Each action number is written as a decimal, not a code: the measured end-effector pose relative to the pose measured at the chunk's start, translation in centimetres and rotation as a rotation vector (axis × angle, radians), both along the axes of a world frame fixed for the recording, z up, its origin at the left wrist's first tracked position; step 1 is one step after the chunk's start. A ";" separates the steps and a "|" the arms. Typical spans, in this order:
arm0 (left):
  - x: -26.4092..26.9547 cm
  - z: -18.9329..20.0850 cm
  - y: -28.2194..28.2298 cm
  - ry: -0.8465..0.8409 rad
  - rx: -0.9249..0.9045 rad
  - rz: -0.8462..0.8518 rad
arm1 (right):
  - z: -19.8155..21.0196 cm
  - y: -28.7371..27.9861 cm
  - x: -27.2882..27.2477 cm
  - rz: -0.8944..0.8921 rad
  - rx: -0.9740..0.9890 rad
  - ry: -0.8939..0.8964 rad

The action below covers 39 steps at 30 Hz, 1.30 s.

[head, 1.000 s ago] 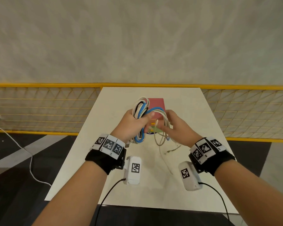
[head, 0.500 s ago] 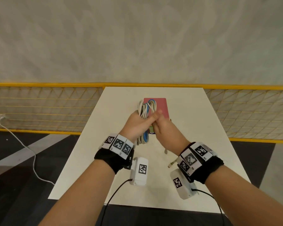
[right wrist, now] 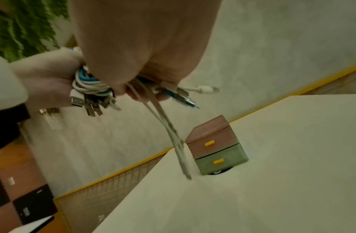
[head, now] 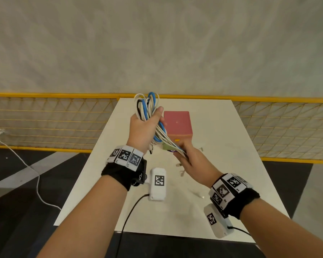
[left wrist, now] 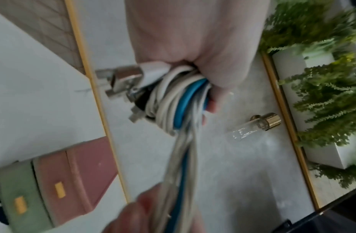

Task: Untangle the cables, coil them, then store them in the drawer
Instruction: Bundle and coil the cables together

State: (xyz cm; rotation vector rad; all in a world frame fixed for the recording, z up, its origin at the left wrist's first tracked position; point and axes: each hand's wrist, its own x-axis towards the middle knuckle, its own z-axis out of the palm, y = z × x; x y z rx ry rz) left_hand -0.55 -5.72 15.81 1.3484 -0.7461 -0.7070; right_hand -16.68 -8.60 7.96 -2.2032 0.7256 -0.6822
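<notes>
Currently held clear of the bench (head: 222,127), in front of the drawer unit (head: 177,124) and not in it: one bundle of cables (head: 158,131), white, blue and black.

Left hand (head: 143,130): grip wrapped tight round the looped part of the bundle, loops standing above the fist, plug ends hanging below it (right wrist: 89,105).

Right hand (head: 192,161): grip closed on the straight run of strands drawn out from the loops, nearer the body than the drawer unit; loose tails and plugs trail from it (right wrist: 173,134).

Drawer unit: pink drawer (right wrist: 211,142) over green drawer (right wrist: 220,160), both shut, yellow pulls showing.

Progress, as judged: coiling under way, largely gathered but tails not yet wound in; whether all tangles are out cannot be told. Left to do: finish the coil, open a drawer, put the bundle inside.

Change against half a second ago: hands then met close together over the drawer unit; now the left has risen above it and the right has dropped back toward the body, stretching the strands between them.
</notes>
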 end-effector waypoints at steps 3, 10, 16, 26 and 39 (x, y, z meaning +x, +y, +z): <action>-0.3 0.4 0.8 0.024 -0.041 -0.156 | -0.2 -1.0 0.2 0.022 -0.028 0.112; -0.7 -1.0 1.5 -0.189 0.073 -0.499 | 1.7 -4.3 0.3 -0.040 -0.539 0.421; -1.2 -2.6 1.1 -0.294 0.324 -0.548 | 2.8 -4.2 1.2 -0.262 -0.757 0.598; -0.5 -2.8 1.4 -0.469 0.438 -0.592 | 3.7 -2.8 1.5 -0.128 0.097 0.027; 0.3 -4.1 1.5 -0.274 0.281 -0.334 | 4.0 -3.6 -0.3 -0.168 0.245 0.069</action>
